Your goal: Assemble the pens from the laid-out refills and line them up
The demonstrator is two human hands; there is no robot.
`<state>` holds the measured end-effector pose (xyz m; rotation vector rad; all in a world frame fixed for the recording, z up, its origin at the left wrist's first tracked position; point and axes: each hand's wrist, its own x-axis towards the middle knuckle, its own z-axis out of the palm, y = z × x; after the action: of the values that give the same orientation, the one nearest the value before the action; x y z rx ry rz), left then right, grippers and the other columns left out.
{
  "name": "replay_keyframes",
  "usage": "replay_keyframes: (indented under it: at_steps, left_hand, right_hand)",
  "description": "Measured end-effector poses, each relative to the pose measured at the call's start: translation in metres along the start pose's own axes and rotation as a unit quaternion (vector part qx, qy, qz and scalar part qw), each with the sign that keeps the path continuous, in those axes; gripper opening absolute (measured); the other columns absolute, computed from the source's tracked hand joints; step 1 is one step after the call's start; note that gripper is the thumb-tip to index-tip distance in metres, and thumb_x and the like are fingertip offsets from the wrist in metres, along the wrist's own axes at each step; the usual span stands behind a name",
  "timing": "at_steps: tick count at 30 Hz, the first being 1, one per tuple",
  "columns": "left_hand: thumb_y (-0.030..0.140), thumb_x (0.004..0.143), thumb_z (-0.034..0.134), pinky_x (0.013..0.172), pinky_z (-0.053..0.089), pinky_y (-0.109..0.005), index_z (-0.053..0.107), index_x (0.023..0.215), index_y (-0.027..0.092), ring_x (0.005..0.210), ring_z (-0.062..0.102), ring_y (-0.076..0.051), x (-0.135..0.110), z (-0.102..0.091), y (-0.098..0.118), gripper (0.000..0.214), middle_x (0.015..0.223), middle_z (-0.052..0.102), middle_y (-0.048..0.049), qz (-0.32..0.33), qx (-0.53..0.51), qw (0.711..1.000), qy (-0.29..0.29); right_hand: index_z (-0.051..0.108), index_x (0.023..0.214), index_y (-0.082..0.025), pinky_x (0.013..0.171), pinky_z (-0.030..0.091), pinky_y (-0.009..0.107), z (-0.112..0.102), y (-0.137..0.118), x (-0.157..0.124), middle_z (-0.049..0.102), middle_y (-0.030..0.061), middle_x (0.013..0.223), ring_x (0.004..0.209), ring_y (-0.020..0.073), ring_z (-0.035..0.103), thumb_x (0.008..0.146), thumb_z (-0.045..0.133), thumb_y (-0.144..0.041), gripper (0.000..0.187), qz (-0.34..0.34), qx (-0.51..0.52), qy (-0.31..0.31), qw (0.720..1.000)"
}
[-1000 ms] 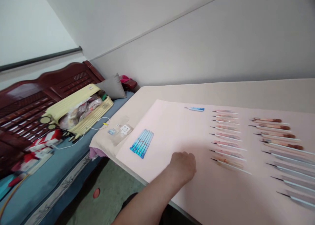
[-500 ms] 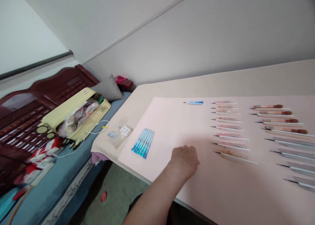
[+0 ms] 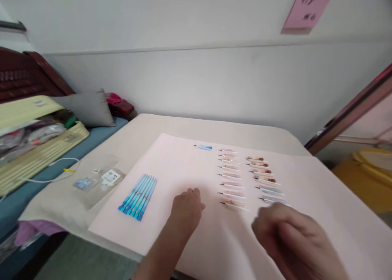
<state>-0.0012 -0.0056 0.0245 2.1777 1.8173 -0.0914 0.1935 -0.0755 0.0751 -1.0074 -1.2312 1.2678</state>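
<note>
My left hand rests low over the pink sheet with its fingers curled in; whatever it may hold is hidden. To its left lies a row of several blue pens, side by side. My right hand, blurred, is closed in front of the right-hand column, and its inside cannot be seen. Between the hands runs a column of pink pens, each beside a white stick with a dark pointed tip. Farther right are brown-ended pens and greyish ones. One blue pen lies apart at the far side.
Clear plastic packaging with a label lies on the cream table covering at left. Beyond it are a grey pillow and an open yellow case on a blue bed. A yellow container stands at right.
The view has swung to the right, so the pens appear farther left. My right hand has come into view at lower right. My left hand stays closed over the sheet.
</note>
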Motion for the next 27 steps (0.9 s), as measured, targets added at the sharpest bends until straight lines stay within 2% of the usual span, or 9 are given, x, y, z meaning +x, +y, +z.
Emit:
replay_keyframes:
  at_steps: [2, 4, 7, 8, 10, 11, 15, 18, 27]
  left_hand:
    - [0.032, 0.085, 0.046, 0.07, 0.043, -0.029, 0.052, 0.098, 0.017, 0.085, 0.06, -0.019, -0.001, -0.003, -0.002, 0.021, 0.093, 0.062, -0.0062, 0.004, -0.017, 1.0, 0.017]
    - [0.031, 0.084, 0.046, 0.068, 0.043, -0.031, 0.053, 0.098, 0.017, 0.085, 0.06, -0.021, -0.002, -0.006, -0.003, 0.021, 0.092, 0.062, -0.0071, 0.004, -0.026, 0.999, 0.018]
    - [0.029, 0.084, 0.046, 0.068, 0.043, -0.032, 0.053, 0.098, 0.017, 0.087, 0.06, -0.022, -0.001, -0.01, -0.002, 0.02, 0.094, 0.061, -0.0085, -0.001, -0.032, 0.999, -0.005]
    - [0.028, 0.084, 0.047, 0.068, 0.043, -0.032, 0.054, 0.098, 0.017, 0.088, 0.06, -0.023, -0.001, -0.01, -0.002, 0.02, 0.094, 0.061, -0.0087, -0.002, -0.035, 0.999, -0.01]
    - [0.027, 0.083, 0.048, 0.068, 0.043, -0.031, 0.054, 0.099, 0.017, 0.089, 0.06, -0.022, 0.0, -0.011, -0.001, 0.02, 0.096, 0.061, -0.0087, -0.002, -0.044, 0.999, -0.008]
    - [0.026, 0.082, 0.048, 0.069, 0.043, -0.031, 0.054, 0.1, 0.017, 0.089, 0.06, -0.022, 0.0, -0.011, 0.0, 0.02, 0.096, 0.062, -0.0087, -0.003, -0.048, 0.999, -0.005]
    - [0.022, 0.082, 0.048, 0.07, 0.043, -0.032, 0.055, 0.101, 0.017, 0.089, 0.059, -0.022, 0.001, -0.01, -0.002, 0.021, 0.097, 0.062, -0.0091, -0.003, -0.066, 0.998, -0.009]
    - [0.022, 0.082, 0.047, 0.071, 0.043, -0.033, 0.056, 0.102, 0.017, 0.088, 0.059, -0.023, 0.003, -0.007, -0.003, 0.022, 0.097, 0.061, -0.0095, 0.003, -0.074, 0.997, -0.011]
    - [0.025, 0.082, 0.049, 0.072, 0.045, -0.035, 0.055, 0.105, 0.017, 0.092, 0.058, -0.025, 0.007, -0.008, -0.006, 0.026, 0.1, 0.06, -0.0115, -0.01, -0.064, 0.996, -0.055]
  right_hand:
    - [0.058, 0.063, -0.021, 0.041, 0.03, 0.025, 0.013, 0.006, 0.025, 0.051, 0.0001, 0.053, 0.042, 0.011, 0.039, 0.081, 0.056, -0.043, 0.029, 0.017, -0.076, 0.012, 0.997]
    - [0.055, 0.061, -0.019, 0.047, 0.035, 0.024, 0.022, 0.02, 0.053, 0.052, -0.0009, 0.054, 0.045, 0.0105, 0.043, 0.082, 0.054, -0.04, 0.03, 0.015, -0.162, -0.025, 0.986]
    - [0.057, 0.071, -0.019, 0.05, 0.038, 0.023, 0.025, 0.047, 0.105, 0.057, -0.0014, 0.062, 0.05, 0.0108, 0.048, 0.086, 0.046, -0.035, 0.024, -0.007, -0.311, -0.06, 0.948]
    - [0.058, 0.074, -0.019, 0.053, 0.039, 0.022, 0.024, 0.055, 0.124, 0.059, -0.0011, 0.065, 0.053, 0.0113, 0.052, 0.086, 0.044, -0.031, 0.022, -0.022, -0.389, -0.072, 0.918]
    - [0.061, 0.083, -0.021, 0.064, 0.041, 0.022, 0.02, 0.07, 0.165, 0.065, -0.0005, 0.078, 0.07, 0.0125, 0.058, 0.087, 0.042, -0.025, 0.02, -0.034, -0.571, -0.094, 0.815]
    - [0.063, 0.086, -0.021, 0.069, 0.041, 0.022, 0.018, 0.075, 0.185, 0.066, 0.0008, 0.084, 0.078, 0.014, 0.059, 0.086, 0.045, -0.024, 0.018, -0.029, -0.602, -0.092, 0.792]
    - [0.062, 0.1, -0.02, 0.08, 0.041, 0.029, 0.01, 0.095, 0.258, 0.063, 0.007, 0.105, 0.096, 0.0191, 0.056, 0.086, 0.048, -0.021, 0.02, 0.004, -0.67, -0.084, 0.737]
    - [0.058, 0.106, -0.017, 0.083, 0.044, 0.037, 0.008, 0.111, 0.295, 0.059, 0.0081, 0.11, 0.098, 0.0199, 0.055, 0.089, 0.049, -0.028, 0.022, 0.032, -0.705, -0.089, 0.703]
    - [0.053, 0.113, -0.016, 0.083, 0.047, 0.041, 0.011, 0.146, 0.339, 0.055, 0.0078, 0.114, 0.097, 0.0198, 0.056, 0.089, 0.051, -0.031, 0.029, 0.076, -0.748, -0.14, 0.645]
